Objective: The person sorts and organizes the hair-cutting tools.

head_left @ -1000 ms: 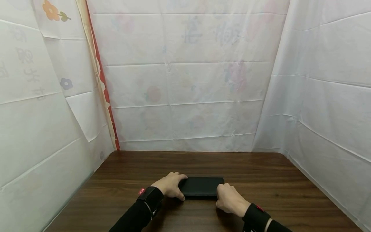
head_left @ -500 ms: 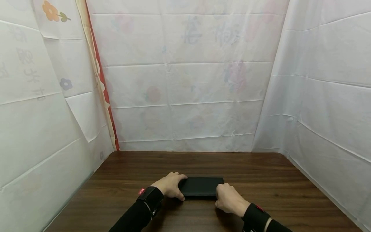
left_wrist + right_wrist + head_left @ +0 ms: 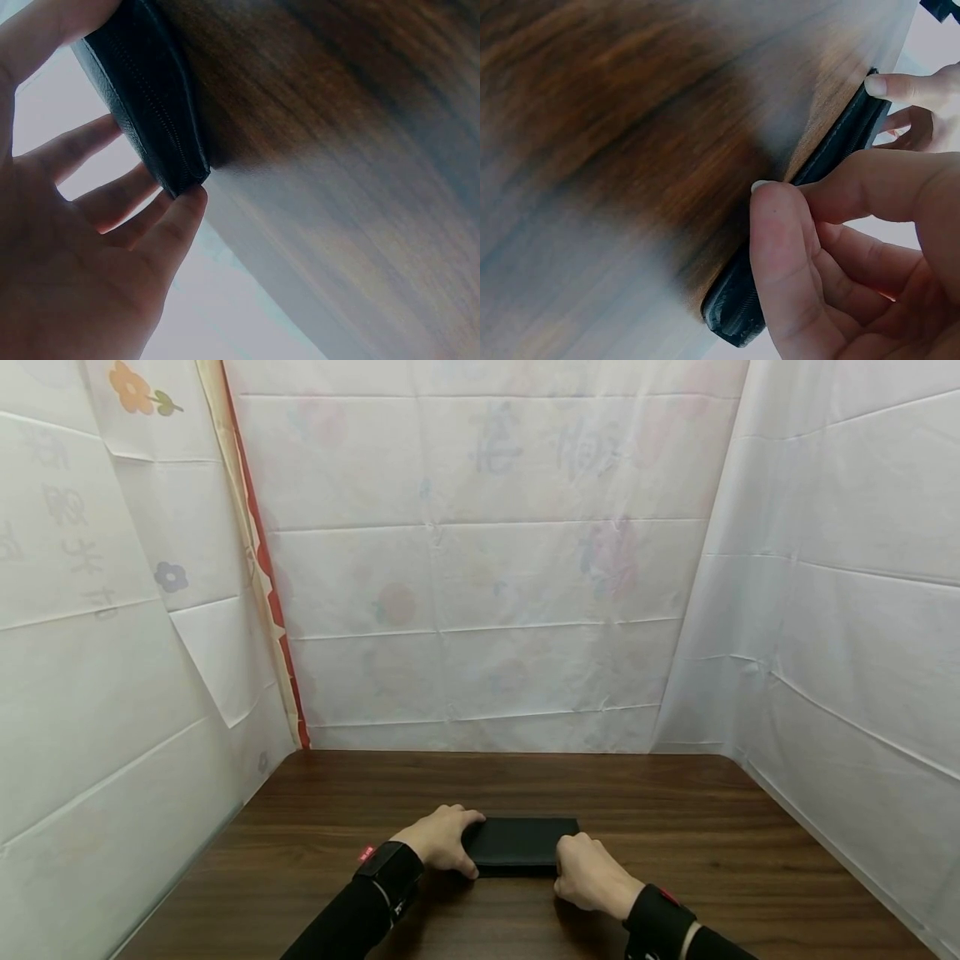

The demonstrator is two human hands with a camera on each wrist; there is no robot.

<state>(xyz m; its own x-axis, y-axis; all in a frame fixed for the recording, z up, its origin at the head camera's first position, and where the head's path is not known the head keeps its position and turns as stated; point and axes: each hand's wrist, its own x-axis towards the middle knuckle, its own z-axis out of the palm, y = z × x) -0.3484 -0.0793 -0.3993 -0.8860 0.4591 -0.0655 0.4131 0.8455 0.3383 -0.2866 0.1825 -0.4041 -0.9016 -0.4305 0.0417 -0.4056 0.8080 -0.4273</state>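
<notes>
A flat black zip case (image 3: pixel 525 842) lies on the wooden table in the head view, with its zipper (image 3: pixel 154 97) running along the side in the left wrist view. My left hand (image 3: pixel 441 839) grips its left end, thumb on the near side and fingers spread around the far side. At the near right corner, my right hand (image 3: pixel 596 877) has its fingers curled in. In the right wrist view, thumb and forefinger pinch together at the zipped edge of the case (image 3: pixel 739 304). Whatever small pull lies between them is hidden.
The dark wooden table (image 3: pixel 360 777) spreads around the case. White sheets hang at the back (image 3: pixel 480 577), on the left (image 3: pixel 97 710) and on the right (image 3: pixel 847 635), close to the table's edges.
My right hand has shifted very slightly left along the near edge of the case. The left hand and the case stay in place.
</notes>
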